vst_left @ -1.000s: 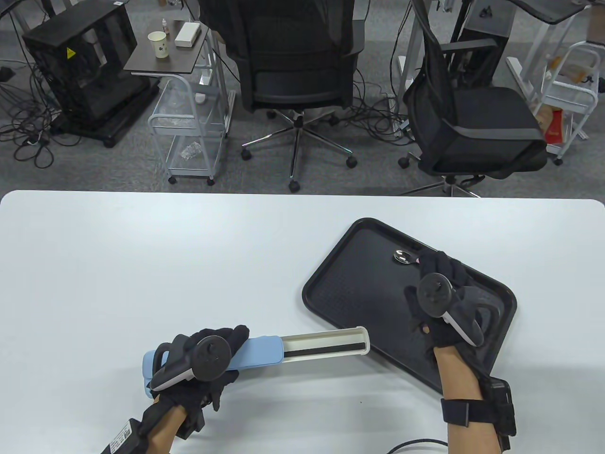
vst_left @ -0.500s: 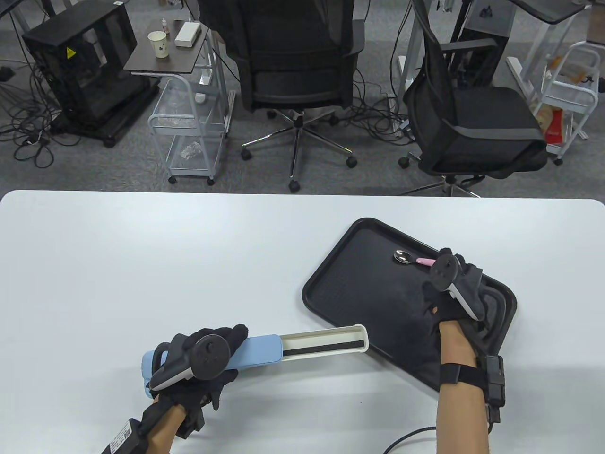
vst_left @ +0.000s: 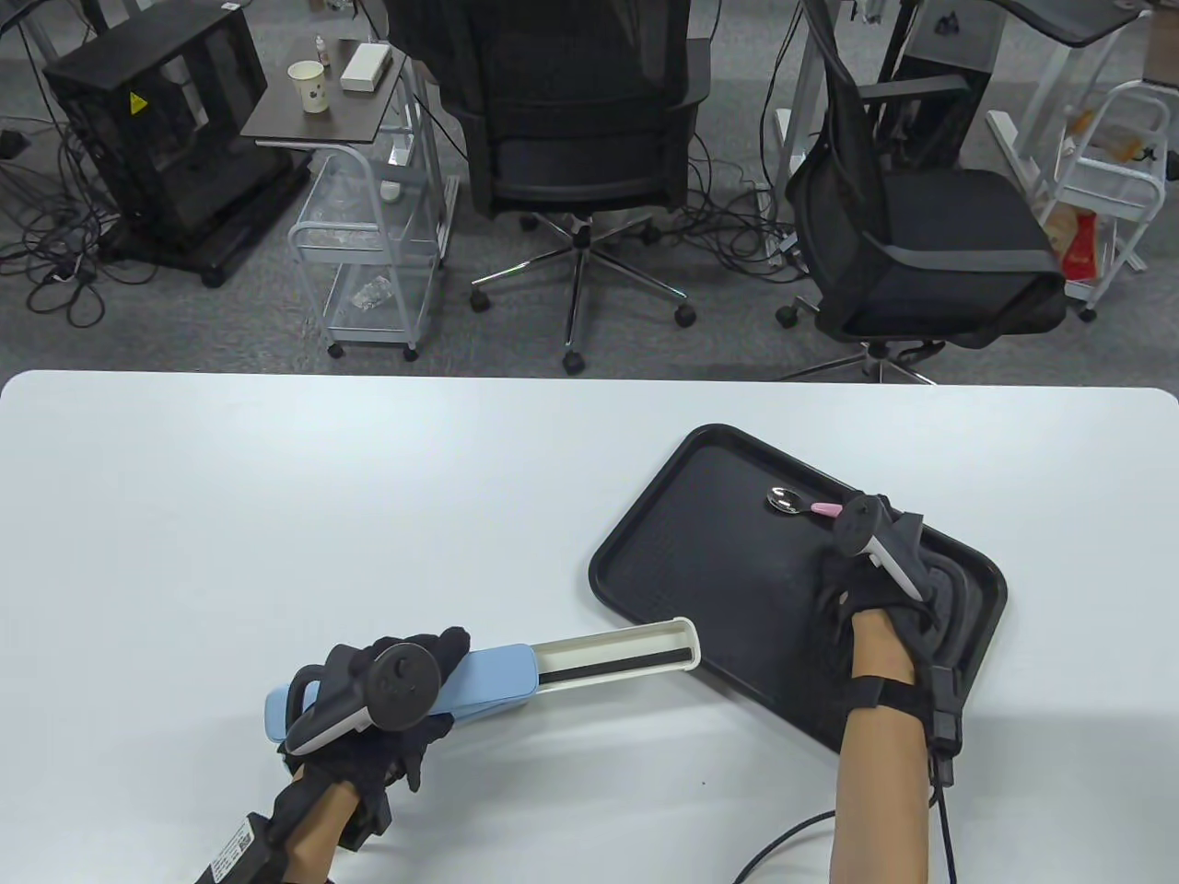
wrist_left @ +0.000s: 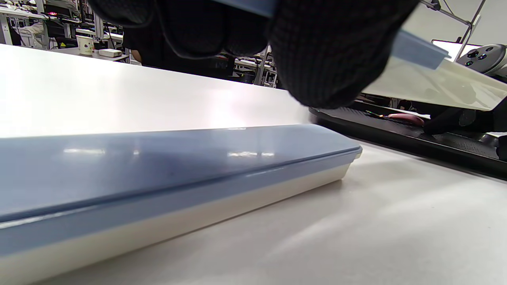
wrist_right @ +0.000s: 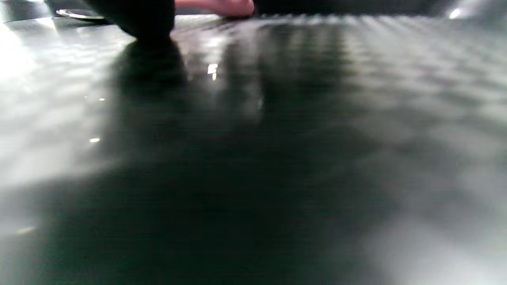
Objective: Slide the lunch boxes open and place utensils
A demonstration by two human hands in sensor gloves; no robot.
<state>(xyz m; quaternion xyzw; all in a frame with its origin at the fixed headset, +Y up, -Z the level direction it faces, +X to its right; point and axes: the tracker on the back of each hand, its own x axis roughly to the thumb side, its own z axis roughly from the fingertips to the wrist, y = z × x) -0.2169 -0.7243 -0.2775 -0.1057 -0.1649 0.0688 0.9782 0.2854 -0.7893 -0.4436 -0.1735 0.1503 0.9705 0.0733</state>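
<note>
My left hand (vst_left: 433, 681) grips a long lunch box by its blue lid (vst_left: 497, 677) and holds it tilted above the table. Its cream drawer (vst_left: 617, 649) is slid out to the right, reaching the black tray (vst_left: 700, 552). In the left wrist view a second, closed blue-lidded box (wrist_left: 158, 166) lies on the table under my fingers (wrist_left: 328, 51). My right hand (vst_left: 843, 527) is on the tray at the pink handle of a metal spoon (vst_left: 787, 500). In the right wrist view one fingertip (wrist_right: 146, 19) touches the tray beside the handle (wrist_right: 222, 6). The grip is hidden.
The tray sits at the table's right, slanted, with the right hand's cable (vst_left: 792, 838) trailing off the front edge. Office chairs (vst_left: 580, 138) and carts stand beyond the table's far edge.
My right hand moved forward along the tray to the spoon's pink handle and rolled onto its side. My left hand shifted the open box slightly left and tilted it. The spoon has not moved.
</note>
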